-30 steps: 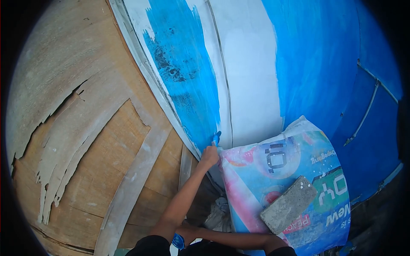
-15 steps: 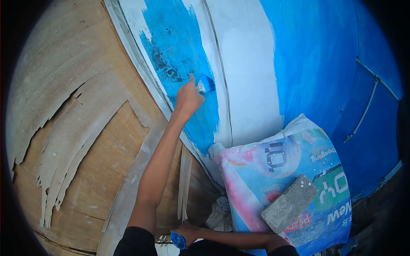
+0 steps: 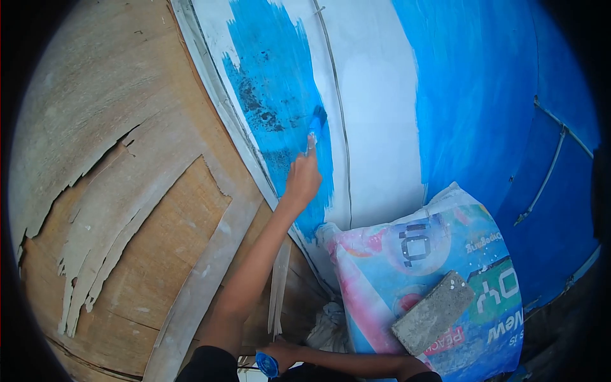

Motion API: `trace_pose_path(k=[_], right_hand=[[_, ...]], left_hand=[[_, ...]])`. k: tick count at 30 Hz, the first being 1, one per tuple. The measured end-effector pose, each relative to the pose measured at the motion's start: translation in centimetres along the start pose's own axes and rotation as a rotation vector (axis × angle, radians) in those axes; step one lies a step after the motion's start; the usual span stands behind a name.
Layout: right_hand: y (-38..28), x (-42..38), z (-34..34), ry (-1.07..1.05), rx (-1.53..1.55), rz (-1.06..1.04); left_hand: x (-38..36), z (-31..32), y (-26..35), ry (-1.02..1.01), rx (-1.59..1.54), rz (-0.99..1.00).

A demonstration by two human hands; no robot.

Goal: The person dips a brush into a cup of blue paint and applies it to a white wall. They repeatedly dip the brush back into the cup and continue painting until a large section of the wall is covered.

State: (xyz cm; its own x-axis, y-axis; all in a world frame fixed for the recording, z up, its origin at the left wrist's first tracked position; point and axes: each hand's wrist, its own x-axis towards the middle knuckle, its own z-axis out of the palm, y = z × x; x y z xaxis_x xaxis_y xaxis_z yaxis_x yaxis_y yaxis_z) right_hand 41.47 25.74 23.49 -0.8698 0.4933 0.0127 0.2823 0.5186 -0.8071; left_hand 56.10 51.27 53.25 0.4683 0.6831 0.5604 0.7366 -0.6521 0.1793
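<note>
My left hand (image 3: 303,178) is closed around a paintbrush (image 3: 314,130), its index finger stretched along the handle. The blue-stained bristles touch the right edge of a blue painted strip (image 3: 280,121) on the white wall panel (image 3: 375,121). Dark blotches show through the paint left of the brush. Low in the view, my right hand (image 3: 284,354) is closed on a small round container of blue paint (image 3: 267,364), held near my body. Its fingers are partly hidden.
A thin cable (image 3: 337,108) runs down the white panel. Peeling plywood (image 3: 114,191) stands at left. A printed sheet (image 3: 375,305) covers something bulky at lower right, with a grey brick (image 3: 434,313) on top. Farther right is a blue wall (image 3: 477,114) with a pipe (image 3: 548,169).
My left hand has moved lower and to the right in view, with the brush now pointing upward. The whole view has shifted slightly. My right hand stays low with the container.
</note>
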Motion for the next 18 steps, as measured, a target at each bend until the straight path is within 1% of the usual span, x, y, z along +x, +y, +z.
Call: trace_pose_path(k=[2, 4, 6, 8, 10, 11, 12, 14, 16, 18], right_hand=[[0.6, 0.0, 0.3, 0.083, -0.029, -0.061], [0.5, 0.0, 1.1, 0.136, -0.047, -0.093], [0.4, -0.3, 0.8, 0.153, -0.083, -0.100], [0.3, -0.4, 0.2, 0.131, -0.065, -0.112], [-1.4, -0.9, -1.0, 0.127, -0.065, -0.125], [-1.7, -0.6, -1.1, 0.054, -0.095, -0.086], [-1.7, -0.3, -0.9, 0.055, -0.093, -0.102], [-1.1, -0.3, -0.3, 0.056, -0.094, -0.118], [-1.4, -0.6, -0.4, 0.095, -0.089, -0.154], [-1.6, -0.5, -0.5, 0.108, -0.031, -0.190]], left_hand=[[-2.6, 2.7, -0.5, -0.218, -0.029, -0.065], [-5.2, 5.8, -2.7, -0.398, -0.023, -0.054], [-8.5, 8.2, -5.0, -0.528, 0.004, -0.101], [-12.3, 5.7, -4.1, -0.430, -0.055, -0.113], [-15.8, -0.4, -2.5, -0.307, -0.232, -0.110], [-17.5, -2.4, -3.0, -0.260, -0.296, -0.101], [-19.3, -4.5, -3.6, -0.212, -0.361, -0.091], [-23.3, -11.5, -2.7, -0.198, -0.434, -0.080], [-27.6, -18.1, -1.1, -0.422, -0.495, -0.487], [-33.6, -20.5, -1.5, -0.336, -0.506, -0.727]])
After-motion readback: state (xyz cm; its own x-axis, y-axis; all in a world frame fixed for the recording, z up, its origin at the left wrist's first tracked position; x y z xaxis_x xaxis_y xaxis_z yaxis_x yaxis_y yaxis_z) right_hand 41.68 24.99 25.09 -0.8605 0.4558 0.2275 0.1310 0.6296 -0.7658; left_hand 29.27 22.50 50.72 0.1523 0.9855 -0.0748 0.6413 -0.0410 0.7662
